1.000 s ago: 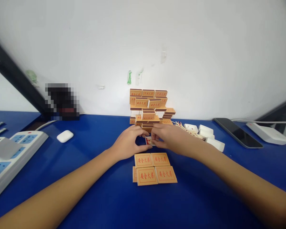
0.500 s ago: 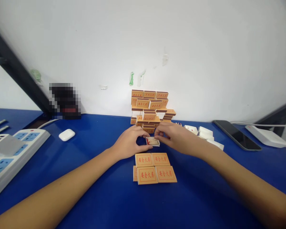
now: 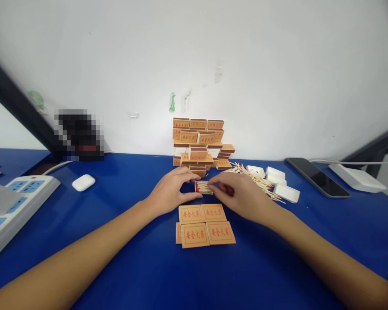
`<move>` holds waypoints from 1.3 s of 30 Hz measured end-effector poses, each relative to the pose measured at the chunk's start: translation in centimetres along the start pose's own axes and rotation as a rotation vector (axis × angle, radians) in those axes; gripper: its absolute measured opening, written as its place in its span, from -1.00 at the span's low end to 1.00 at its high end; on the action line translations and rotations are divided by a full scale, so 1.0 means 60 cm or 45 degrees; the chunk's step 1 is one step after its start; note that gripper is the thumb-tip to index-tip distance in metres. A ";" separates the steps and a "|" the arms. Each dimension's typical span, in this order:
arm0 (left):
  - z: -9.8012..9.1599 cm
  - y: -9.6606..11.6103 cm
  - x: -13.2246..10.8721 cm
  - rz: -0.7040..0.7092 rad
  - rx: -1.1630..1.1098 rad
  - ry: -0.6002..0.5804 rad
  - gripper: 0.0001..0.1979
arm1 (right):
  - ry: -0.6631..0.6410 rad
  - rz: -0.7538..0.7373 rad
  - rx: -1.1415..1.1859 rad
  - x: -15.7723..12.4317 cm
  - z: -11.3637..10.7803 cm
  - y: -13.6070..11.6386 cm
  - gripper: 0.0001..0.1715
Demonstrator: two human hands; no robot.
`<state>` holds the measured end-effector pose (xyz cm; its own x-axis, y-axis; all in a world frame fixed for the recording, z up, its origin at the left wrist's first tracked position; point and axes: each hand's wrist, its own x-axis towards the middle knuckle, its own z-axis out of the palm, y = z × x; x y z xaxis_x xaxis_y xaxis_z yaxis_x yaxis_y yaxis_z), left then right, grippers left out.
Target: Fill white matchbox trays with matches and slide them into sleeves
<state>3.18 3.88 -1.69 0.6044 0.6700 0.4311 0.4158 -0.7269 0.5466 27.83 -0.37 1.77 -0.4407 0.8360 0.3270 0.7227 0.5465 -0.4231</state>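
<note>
Nearest on the blue desk (image 3: 148, 275), four flat matchboxes (image 3: 204, 225) lie in two rows of two, printed faces up, with the edge of another showing at their left. Just beyond them, between the person's two hands, sits the small white tray (image 3: 207, 193), filled with matches (image 3: 203, 187) whose red heads point to the left. The left hand (image 3: 170, 189) has its grip closed around the tray's left part, thumb on the near side and fingers on the far side. The right hand (image 3: 242, 193) has thumb and forefinger at the right end of the matches; whether its grip is pinching any of them cannot be told. Off to the left lie a power strip (image 3: 22, 202) and a small rounded white case (image 3: 83, 183). Beyond the right hand, loose matchsticks (image 3: 257, 181) are heaped beside several white trays (image 3: 286, 192), with a dark phone (image 3: 317, 177) and a flat white device (image 3: 357, 178) farther right. Behind the tray, matchboxes are built into a stepped stack (image 3: 198, 146) near the pale wall (image 3: 261, 64); a dark object (image 3: 80, 133) at the left is pixelated.
</note>
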 end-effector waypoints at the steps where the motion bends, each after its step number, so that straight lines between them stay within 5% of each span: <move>1: 0.001 0.000 0.000 0.005 0.004 0.001 -0.58 | -0.023 -0.047 -0.012 0.001 0.010 -0.007 -0.73; 24: 0.002 0.003 0.001 0.045 0.046 -0.004 -0.67 | 0.061 0.068 -0.016 0.009 0.038 0.004 -0.76; 28: 0.001 0.004 0.002 0.006 0.025 0.006 -0.65 | 0.129 0.012 -0.104 0.004 0.001 0.018 -0.74; 31: -0.001 0.006 0.003 -0.056 -0.019 0.038 -0.66 | 0.287 0.160 -0.234 -0.001 -0.051 0.045 -0.71; 34: -0.002 0.006 0.004 -0.069 -0.003 0.038 -0.66 | 0.234 0.337 -0.290 -0.004 -0.086 0.072 -0.69; 39: 0.001 0.003 0.005 -0.011 0.057 -0.003 -0.68 | 0.062 0.509 -0.262 0.001 -0.053 0.076 -0.64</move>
<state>3.47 3.93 -1.48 0.6025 0.6758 0.4246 0.4507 -0.7272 0.5178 32.79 2.00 2.56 -0.0830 0.9734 0.2135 0.9242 0.1554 -0.3488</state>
